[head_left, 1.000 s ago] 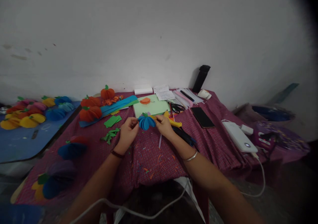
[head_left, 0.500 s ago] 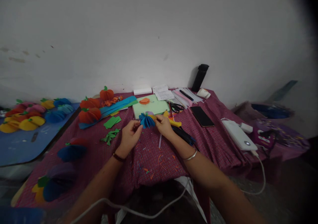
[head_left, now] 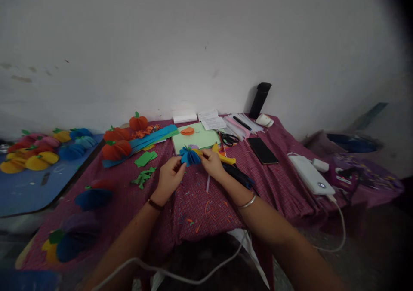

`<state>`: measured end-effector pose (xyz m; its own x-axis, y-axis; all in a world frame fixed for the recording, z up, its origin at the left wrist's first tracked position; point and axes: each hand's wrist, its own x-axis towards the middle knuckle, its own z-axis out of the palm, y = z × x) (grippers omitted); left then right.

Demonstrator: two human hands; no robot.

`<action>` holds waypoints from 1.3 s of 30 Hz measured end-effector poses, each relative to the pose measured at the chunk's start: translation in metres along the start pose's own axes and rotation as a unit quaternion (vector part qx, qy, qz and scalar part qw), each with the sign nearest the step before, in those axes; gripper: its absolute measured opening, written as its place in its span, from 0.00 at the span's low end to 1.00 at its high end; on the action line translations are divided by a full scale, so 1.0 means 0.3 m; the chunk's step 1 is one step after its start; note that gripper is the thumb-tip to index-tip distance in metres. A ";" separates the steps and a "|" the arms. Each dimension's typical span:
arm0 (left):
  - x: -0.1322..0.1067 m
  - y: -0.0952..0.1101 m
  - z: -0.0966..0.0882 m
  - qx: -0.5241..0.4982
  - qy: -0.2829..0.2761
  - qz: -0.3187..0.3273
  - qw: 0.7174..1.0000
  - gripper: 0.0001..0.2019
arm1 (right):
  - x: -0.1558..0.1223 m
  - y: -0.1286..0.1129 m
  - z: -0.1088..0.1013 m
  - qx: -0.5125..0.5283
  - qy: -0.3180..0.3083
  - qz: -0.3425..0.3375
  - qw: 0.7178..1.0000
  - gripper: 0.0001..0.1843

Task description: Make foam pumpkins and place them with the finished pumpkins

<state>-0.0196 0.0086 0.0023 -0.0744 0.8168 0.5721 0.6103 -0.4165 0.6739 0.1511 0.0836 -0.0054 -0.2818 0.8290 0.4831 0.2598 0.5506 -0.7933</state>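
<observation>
A small blue paper pumpkin (head_left: pixel 189 156) with fanned folds and a bit of green on top is held over the table between my two hands. My left hand (head_left: pixel 170 176) is closed, thumb and fingers pinching at its left side. From the right, my right hand (head_left: pixel 213 163) has closed fingers against the pumpkin, with a small yellow piece (head_left: pixel 198 152) at the fingertips that I cannot make out. Just beyond that hand lies a yellow tool (head_left: pixel 226 159), partly covered by it. Behind the pumpkin is a pale green sheet (head_left: pixel 206 139) with an orange folded paper piece (head_left: pixel 187 130) on it.
Green paper scraps (head_left: pixel 143 178), blue strips (head_left: pixel 154 139) and orange paper pumpkins (head_left: pixel 116 150) lie left. More pumpkins sit on a blue board (head_left: pixel 19 192). Rightward are scissors (head_left: pixel 229 139), a phone (head_left: pixel 262 150), a black bottle (head_left: pixel 260 100) and a white power bank (head_left: pixel 306 174) with a cable.
Hardly anything differs. Both hands keep their hold around the blue paper pumpkin, which has shifted very slightly, and the camera view has moved a little.
</observation>
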 end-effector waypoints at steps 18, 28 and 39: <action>0.008 -0.004 -0.021 0.123 0.003 0.042 0.991 0.08 | -0.009 -0.012 0.016 0.035 -0.031 -0.009 0.999 0.07; 0.015 0.000 -0.027 0.092 0.030 0.058 0.994 0.10 | -0.006 -0.011 0.008 0.013 -0.025 -0.052 0.998 0.11; 0.037 -0.040 -0.043 -0.020 0.130 0.003 0.991 0.09 | 0.000 0.010 -0.004 0.014 0.029 -0.055 0.998 0.16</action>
<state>-0.0378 0.0175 0.0065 -0.2749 0.6856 0.6740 0.5800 -0.4409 0.6850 0.1531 0.0854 -0.0073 -0.2525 0.7680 0.5886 0.2043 0.6369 -0.7434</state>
